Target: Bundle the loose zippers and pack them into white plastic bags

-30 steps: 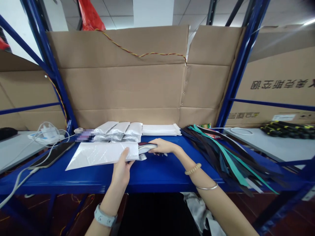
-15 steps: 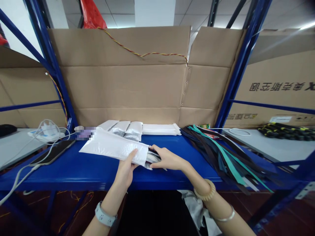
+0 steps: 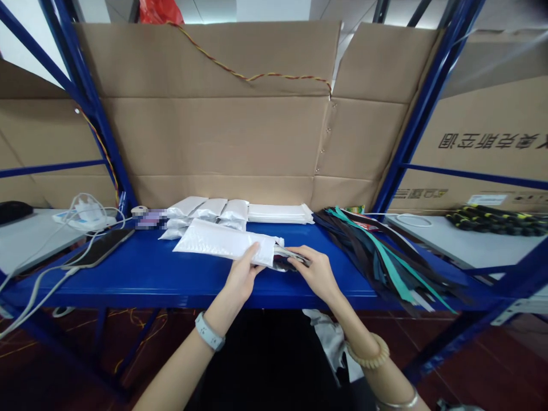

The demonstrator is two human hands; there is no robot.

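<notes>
A white padded mailer (image 3: pixel 222 240) is held above the blue table, its open end to the right. My left hand (image 3: pixel 242 279) grips it near that end, thumb on top and fingers beneath. Half out of the mouth is a folded bundle of dark and pale strips (image 3: pixel 280 261). My right hand (image 3: pixel 317 273) pinches the bundle's outer end between thumb and fingers. How much of the bundle lies inside the mailer is hidden. Behind it, filled white mailers (image 3: pixel 208 209) are stacked beside a pile of flat white mailers (image 3: pixel 280 214).
Long black, teal and white strips (image 3: pixel 381 257) hang over the table's front edge at right. On the left are a phone (image 3: pixel 100 248) and a power strip with white cables (image 3: pixel 85 214). A cardboard panel (image 3: pixel 214 137) closes the back between blue posts.
Both hands and the mailer have shifted right within the view, which has also tilted down. My right hand has moved from around the bundle near the mouth to pinching its outer end.
</notes>
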